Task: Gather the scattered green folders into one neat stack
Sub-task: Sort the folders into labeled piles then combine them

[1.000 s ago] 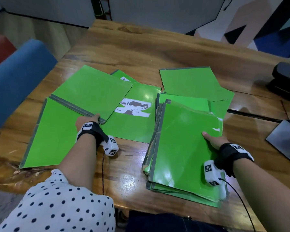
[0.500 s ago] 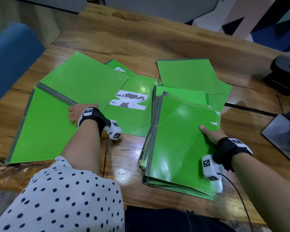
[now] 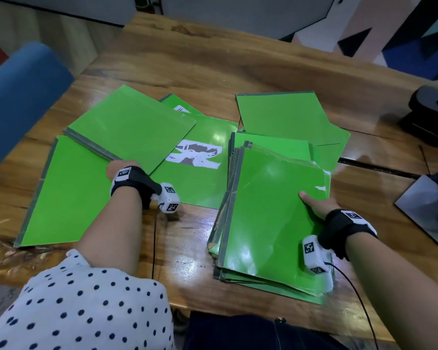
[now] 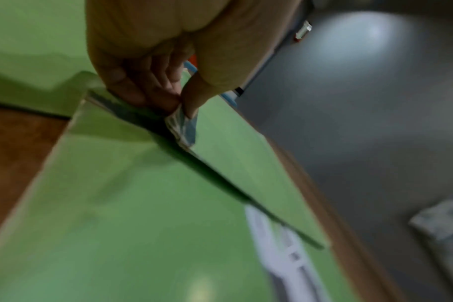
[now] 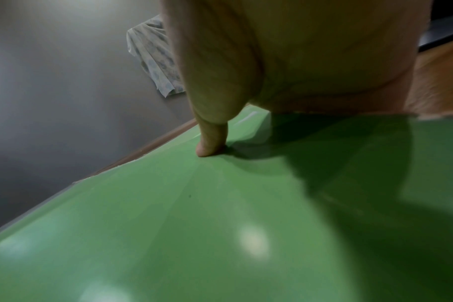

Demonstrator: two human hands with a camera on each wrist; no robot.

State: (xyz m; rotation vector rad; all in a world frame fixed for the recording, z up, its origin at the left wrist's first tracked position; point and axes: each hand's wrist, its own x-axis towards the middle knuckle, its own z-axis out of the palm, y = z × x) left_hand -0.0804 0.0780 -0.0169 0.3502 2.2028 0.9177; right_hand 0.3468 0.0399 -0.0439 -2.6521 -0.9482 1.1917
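Now pinching the near corner of the tilted folder (image 3: 132,127) between left hand (image 3: 116,169) thumb and fingers, previously only reaching for it. Lying left of the stack (image 3: 271,215), overlapping other folders. Gripping the stack's right edge with right hand (image 3: 316,205), thumb pressing on top, on the table (image 3: 187,248).

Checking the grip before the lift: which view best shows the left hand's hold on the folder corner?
The left wrist view: the left hand pinches the folder corner, thumb on top. The head view shows only the hand's back at that folder's near corner. The right wrist view misses it.
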